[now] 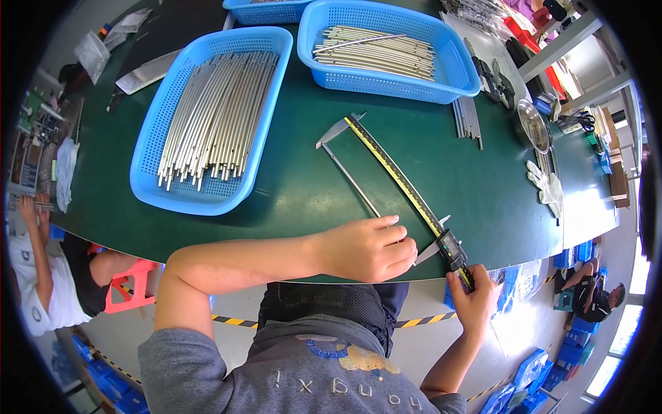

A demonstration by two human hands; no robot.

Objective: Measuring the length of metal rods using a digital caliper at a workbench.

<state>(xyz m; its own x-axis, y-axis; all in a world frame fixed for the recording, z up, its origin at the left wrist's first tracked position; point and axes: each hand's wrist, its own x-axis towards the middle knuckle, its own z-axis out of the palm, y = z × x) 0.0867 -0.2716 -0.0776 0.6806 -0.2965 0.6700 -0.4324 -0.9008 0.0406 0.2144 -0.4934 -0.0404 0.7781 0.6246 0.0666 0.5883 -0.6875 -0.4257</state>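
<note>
Table (296, 186): dark green; baskets (141, 165): light blue, mesh-patterned; rods (214, 110): silver; caliper (396, 174): silver, black and yellow; shirt (296, 379): grey, blue, yellow and white print (358, 357); stool (131, 276): red; floor tape (234, 321): black-and-yellow diagonal stripes; glove (548, 190): white

The fingers (398, 252) are bare, and the grey short-sleeved T-shirt (276, 376) carries pale lettering (338, 386) and a blue-and-yellow print (365, 358).

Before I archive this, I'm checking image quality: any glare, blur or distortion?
In the head view, glare whitens the right end of the green table and a patch of floor at lower right; in the head view, the table's near edge bows, the corners go black, and the caliper looks fairly sharp.
</note>
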